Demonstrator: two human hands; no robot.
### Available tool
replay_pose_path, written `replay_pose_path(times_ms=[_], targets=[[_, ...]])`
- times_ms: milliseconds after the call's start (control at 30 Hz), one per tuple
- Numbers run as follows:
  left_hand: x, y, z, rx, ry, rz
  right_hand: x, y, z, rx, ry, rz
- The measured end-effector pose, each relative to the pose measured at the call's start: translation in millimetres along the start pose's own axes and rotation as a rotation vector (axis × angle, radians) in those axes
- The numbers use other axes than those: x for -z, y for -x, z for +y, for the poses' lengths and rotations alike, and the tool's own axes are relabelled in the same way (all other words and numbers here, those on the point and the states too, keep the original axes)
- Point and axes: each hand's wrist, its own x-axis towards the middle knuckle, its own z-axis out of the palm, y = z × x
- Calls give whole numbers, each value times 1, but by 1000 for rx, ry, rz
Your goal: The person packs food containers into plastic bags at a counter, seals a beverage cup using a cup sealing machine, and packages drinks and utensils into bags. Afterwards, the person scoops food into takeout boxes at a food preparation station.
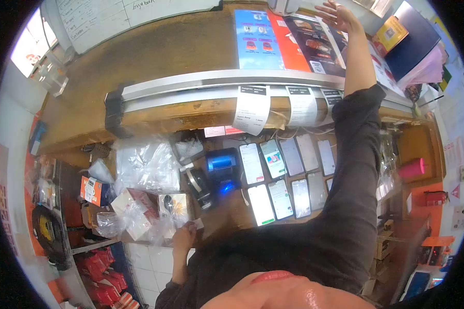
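Note:
My right hand is raised over the far right of the counter, fingers spread, holding nothing, above dark printed menu sheets. Low on the left, my left hand pinches a small white slip beside a plastic-wrapped box. On the lower shelf between my arms lie two rows of phones, several with lit screens. A blue-lit dark device stands left of the phones. Paper receipts hang from the counter's metal edge.
A raised wooden counter with a metal rail crosses in front of me. Clear plastic bags and an orange-blue box are at the left. Red packets fill a lower-left shelf. A pink roll is at the right.

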Motion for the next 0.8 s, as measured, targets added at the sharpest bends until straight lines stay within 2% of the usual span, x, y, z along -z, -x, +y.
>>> replay_pose_path(times_ms=[67,100,167,233,267,300,367,400,500,533,667,733,767,800], targets=[[14,3,10,81,-139,0,-18,13,-6,-31,38,7],[2,-15,13,73,-135,2,-27,16,-25,97,17,210],[-17,-19,-15,95,-152,-60,-29,27,-28,112,373,344],[2,-9,4,111,5,-28,-24,29,-37,-16,19,-9],[8,-12,5,123,39,-74,-19,27,-40,-22,57,-100],[15,-14,6,133,73,-124,-25,29,-45,-6,57,-102],[28,-20,12,148,141,-206,-45,40,-46,-62,277,107],[33,-22,15,149,174,-231,-49,42,-48,-78,286,201],[45,-23,24,145,232,-229,-52,45,-54,-13,400,254],[49,-23,28,140,246,-217,-44,46,-57,-56,394,41],[66,-17,52,116,302,-197,-42,39,-53,-134,411,-38],[71,-13,59,116,312,-205,-43,25,-41,67,474,279],[72,-11,60,111,374,-192,-41,13,-36,63,472,273],[72,-9,60,106,437,-176,-29,-8,-30,181,511,462]])
